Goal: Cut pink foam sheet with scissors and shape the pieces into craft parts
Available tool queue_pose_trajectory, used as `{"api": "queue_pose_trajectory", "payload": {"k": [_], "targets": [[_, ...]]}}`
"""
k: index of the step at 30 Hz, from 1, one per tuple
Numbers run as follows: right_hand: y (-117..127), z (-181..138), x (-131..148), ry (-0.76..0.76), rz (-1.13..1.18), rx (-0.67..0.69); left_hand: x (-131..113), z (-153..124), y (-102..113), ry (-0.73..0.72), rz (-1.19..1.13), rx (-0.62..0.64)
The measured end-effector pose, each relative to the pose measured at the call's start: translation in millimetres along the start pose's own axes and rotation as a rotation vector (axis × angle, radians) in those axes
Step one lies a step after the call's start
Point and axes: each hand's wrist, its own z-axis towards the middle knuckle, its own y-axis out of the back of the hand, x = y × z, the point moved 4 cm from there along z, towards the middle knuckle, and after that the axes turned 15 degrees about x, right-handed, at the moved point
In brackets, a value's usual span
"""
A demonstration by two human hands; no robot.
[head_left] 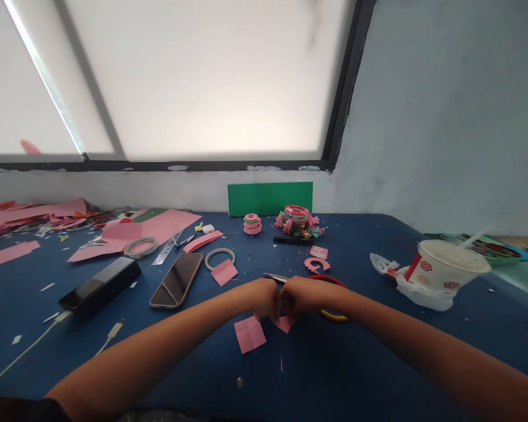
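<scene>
My left hand point(266, 298) and my right hand point(298, 296) meet knuckle to knuckle over the table, fingers curled down. Between their fingertips shows a small pink paper piece point(284, 324), pinched from both sides; its upper part is hidden by the hands. Just below my left hand lies a creased pink paper square point(250, 336). Scissors with red and yellow handles point(334, 317) rest behind and partly under my right hand and wrist, their blades pointing left. A thin pink strip point(281, 363) lies nearer to me.
A phone point(176, 280), black power bank point(100, 286), tape rolls and a clear ruler point(167, 247) lie left, with pink paper scraps beyond. Paper ornaments point(297, 220) stand at the back before a green board point(270, 199). A lidded cup point(446, 266) with a straw stands right.
</scene>
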Motion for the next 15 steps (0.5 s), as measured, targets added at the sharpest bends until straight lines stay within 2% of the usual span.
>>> {"api": "queue_pose_trajectory", "payload": {"k": [4,8,12,15], "targets": [[-4.3,-2.2,-4.7,0.061,0.052,-0.059,3.9,-5.4,-5.7,-0.062,-0.018,-0.066],[-14.5,-6.4,-11.8,0.161,0.093,-0.124,5.8,-14.0,-17.0,-0.166,0.024,-0.207],[-24.2,-13.5,-15.9,0.285,0.056,-0.252,10.5,-23.8,-32.6,-0.258,0.100,-0.333],[-32.0,-21.4,-20.2,0.322,-0.003,-0.326,14.0,-33.6,-42.3,-0.307,0.186,-0.389]]}}
